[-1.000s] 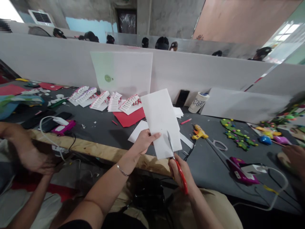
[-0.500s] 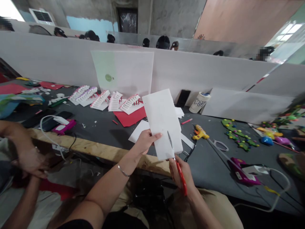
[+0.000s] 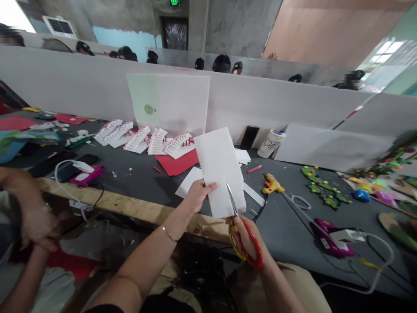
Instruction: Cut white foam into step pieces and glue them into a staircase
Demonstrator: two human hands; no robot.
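My left hand (image 3: 198, 194) pinches the left edge of a white foam-like sheet (image 3: 218, 158), thumb on top, and holds it tilted up above the table's front edge. In my right hand (image 3: 244, 237) are scissors (image 3: 257, 252) with red and yellow handles, fingers in the loops. Their blades lie over the lower right part of the sheet, pointing up and left. Behind the sheet, more white paper (image 3: 189, 181) and a red sheet (image 3: 180, 163) lie on the dark table (image 3: 140, 178).
Small white stair models (image 3: 157, 141) stand at the back left. To the right are a yellow glue gun (image 3: 273, 184), a cup (image 3: 271, 143), a phone (image 3: 249, 137) and a purple power strip (image 3: 329, 239) with cables. Another person's hands (image 3: 39, 221) are at far left.
My right hand has turned the scissors, so both handle loops now show and the blades tilt further left. The sheet has shifted slightly left and stays in my left hand.
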